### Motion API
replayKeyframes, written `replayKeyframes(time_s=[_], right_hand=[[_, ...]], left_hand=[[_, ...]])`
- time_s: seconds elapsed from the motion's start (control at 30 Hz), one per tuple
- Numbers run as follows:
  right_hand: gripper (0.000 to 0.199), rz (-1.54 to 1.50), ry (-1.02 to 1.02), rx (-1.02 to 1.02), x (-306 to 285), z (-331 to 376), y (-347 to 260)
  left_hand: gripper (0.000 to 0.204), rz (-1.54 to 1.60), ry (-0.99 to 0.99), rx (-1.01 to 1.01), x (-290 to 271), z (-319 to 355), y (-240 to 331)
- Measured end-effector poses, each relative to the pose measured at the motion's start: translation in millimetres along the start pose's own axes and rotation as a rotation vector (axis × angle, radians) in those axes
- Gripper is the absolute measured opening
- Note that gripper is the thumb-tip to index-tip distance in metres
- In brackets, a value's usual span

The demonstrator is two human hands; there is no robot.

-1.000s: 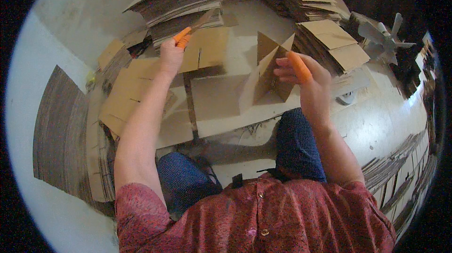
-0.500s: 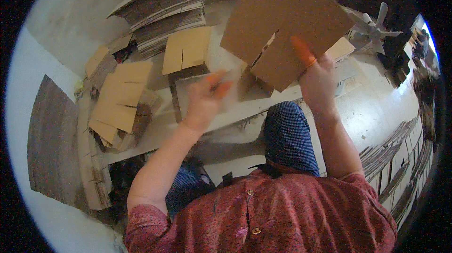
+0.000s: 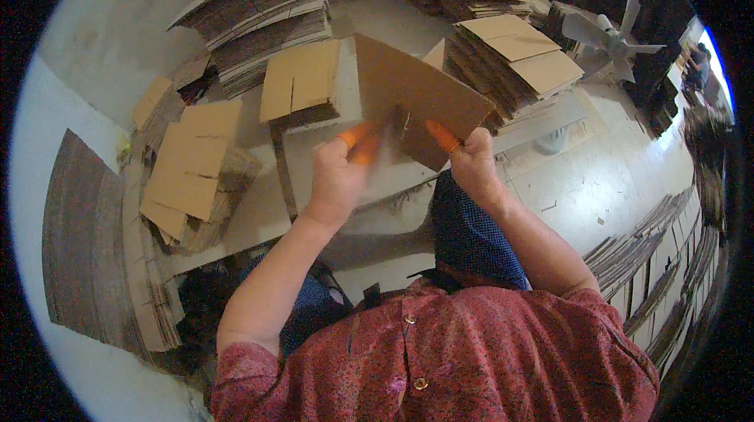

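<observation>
A brown cardboard sheet (image 3: 440, 96) with a slot cut in from its lower edge is held tilted above the table in front of me. My right hand (image 3: 473, 163) grips its lower right side, an orange-covered thumb lying on the face; the fingers behind are hidden. My left hand (image 3: 338, 175), also with orange fingertip covers, is just left of the sheet near the slot. Its fingers are smeared by motion, and whether they touch the cardboard is unclear. Beyond it lies a small stack of slotted cardboard pieces (image 3: 298, 80).
Slotted cardboard pieces (image 3: 192, 159) lie in a pile at left. Taller cardboard stacks (image 3: 271, 29) rise at the back left, others (image 3: 522, 61) at the back right. A white fan (image 3: 616, 41) stands far right. Cardboard strips (image 3: 648, 249) lie at lower right, and a person (image 3: 695, 69) is in the distance.
My right hand has lowered the cardboard sheet and turned it, uncovering the stacks behind. My left hand has stayed nearly in place, now closer to the sheet.
</observation>
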State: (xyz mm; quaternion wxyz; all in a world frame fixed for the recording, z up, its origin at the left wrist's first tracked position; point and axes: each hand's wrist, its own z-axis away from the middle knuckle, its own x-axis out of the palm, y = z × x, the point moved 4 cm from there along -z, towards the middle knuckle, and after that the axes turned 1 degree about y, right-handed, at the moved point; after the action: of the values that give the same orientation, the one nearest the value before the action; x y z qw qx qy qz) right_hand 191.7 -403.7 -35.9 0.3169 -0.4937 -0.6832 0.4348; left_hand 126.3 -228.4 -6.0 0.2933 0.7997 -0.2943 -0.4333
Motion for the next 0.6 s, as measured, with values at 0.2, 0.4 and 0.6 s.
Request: replayKeyframes(time_s=[0.2,0.4,0.6], right_hand=[[0.012,0.173,0.013,-0.032,-2,-4,12],[0.014,0.457,-0.142,0.107,-2,18,80],[0.028,0.436,0.227,-0.681,-30,17,-25]], left_hand=[[0.019,0.056,0.02,-0.005,3,2,3],[0.03,0.185,-0.048,-0.034,4,4,4],[0.066,0.542,0.006,-0.151,3,7,-41]])
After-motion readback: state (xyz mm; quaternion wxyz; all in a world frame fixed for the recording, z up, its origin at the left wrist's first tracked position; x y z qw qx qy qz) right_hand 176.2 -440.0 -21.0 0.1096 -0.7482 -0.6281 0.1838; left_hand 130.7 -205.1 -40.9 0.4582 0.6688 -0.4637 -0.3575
